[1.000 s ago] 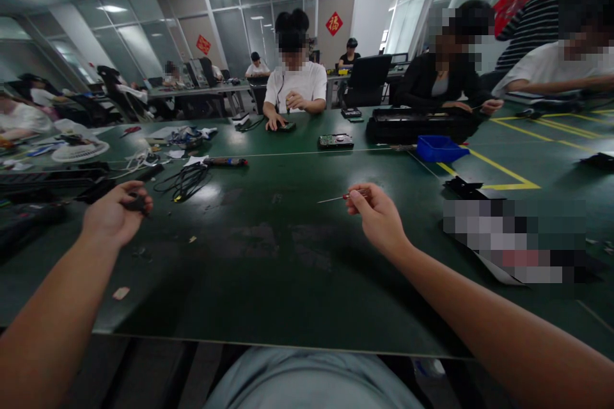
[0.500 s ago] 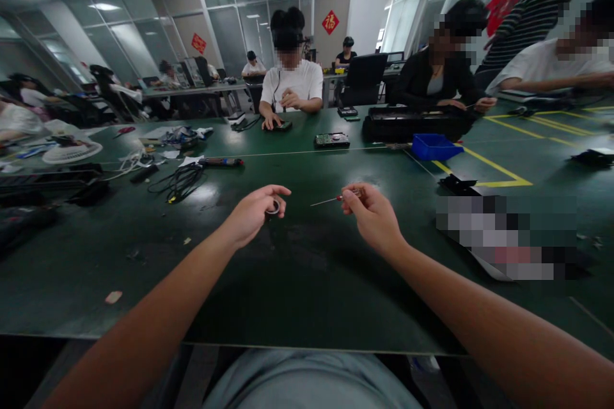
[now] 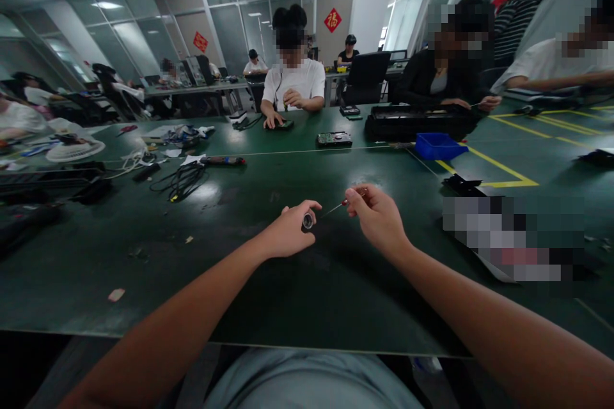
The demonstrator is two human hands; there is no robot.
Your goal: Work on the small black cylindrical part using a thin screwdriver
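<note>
My left hand [image 3: 290, 233] is closed around a small round metal part [image 3: 307, 222], pinched between thumb and fingers above the green table [image 3: 249, 281]. My right hand [image 3: 378, 217] grips a thin screwdriver [image 3: 336, 206] with a red collar. Its tip points left and down, ending right beside the round part. Both hands hover near the middle of the table, a short gap between them.
A tangle of black cables [image 3: 180, 180] and a pen-like tool [image 3: 223, 160] lie at the far left. A circuit board [image 3: 334, 139], a blue bin [image 3: 439, 146] and a long black case [image 3: 417, 123] sit further back. Several other people work across the table.
My left hand swung from the far left to the centre, bringing the small round part up to the screwdriver tip. My right hand lowered the tip slightly.
</note>
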